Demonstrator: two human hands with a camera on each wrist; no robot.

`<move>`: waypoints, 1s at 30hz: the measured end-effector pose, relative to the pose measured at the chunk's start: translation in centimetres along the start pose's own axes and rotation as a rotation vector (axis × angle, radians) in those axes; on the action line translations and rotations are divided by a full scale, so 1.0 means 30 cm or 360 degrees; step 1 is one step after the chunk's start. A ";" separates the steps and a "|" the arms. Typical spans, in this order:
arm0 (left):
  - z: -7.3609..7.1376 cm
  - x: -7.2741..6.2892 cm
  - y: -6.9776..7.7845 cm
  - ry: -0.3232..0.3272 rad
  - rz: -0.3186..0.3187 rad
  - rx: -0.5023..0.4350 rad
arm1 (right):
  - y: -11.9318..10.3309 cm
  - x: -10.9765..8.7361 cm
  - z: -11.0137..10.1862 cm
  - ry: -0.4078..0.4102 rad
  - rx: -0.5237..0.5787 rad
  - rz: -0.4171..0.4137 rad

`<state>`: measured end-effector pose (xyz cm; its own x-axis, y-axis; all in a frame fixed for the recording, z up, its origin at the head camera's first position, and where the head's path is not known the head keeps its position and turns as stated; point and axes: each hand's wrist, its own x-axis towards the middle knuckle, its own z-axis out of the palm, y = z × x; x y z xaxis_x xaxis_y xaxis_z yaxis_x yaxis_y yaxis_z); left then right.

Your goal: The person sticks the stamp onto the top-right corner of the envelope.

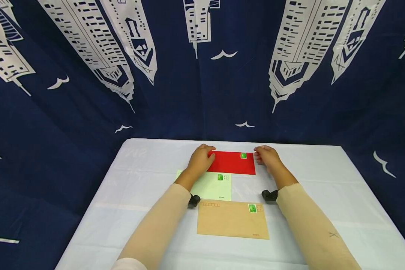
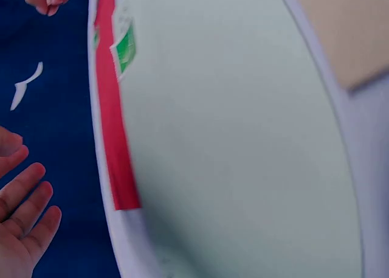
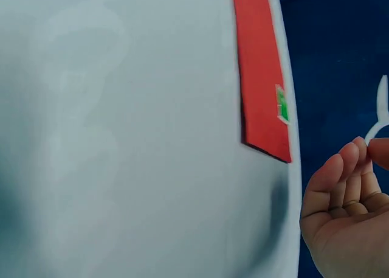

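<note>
A red envelope (image 1: 230,162) with a green stamp lies toward the far side of the table. My left hand (image 1: 201,158) is over its left end in the head view. Spread, slightly bent fingers of that hand (image 2: 27,211) show in the left wrist view. Just off the envelope's right end is my right hand (image 1: 267,156). In the right wrist view the right hand (image 3: 346,217) has loosely bent fingers, the thumb near the index fingertip, and nothing held. Nearer than the red one lies a pale green envelope (image 1: 210,189), partly hidden by my left arm.
Closest to me on the white-covered table (image 1: 128,210) is a tan envelope (image 1: 233,221) with a green stamp. Dark blue cloth (image 1: 202,93) printed with white buildings and birds hangs behind the table. A dark wrist camera (image 1: 194,200) sits below each hand.
</note>
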<state>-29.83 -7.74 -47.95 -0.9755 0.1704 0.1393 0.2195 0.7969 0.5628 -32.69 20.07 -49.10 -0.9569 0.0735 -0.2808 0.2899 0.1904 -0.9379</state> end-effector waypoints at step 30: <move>-0.181 -0.183 -0.005 0.0417 0.0297 0.0025 | -0.028 -0.227 -0.135 0.0145 -0.0558 -0.0671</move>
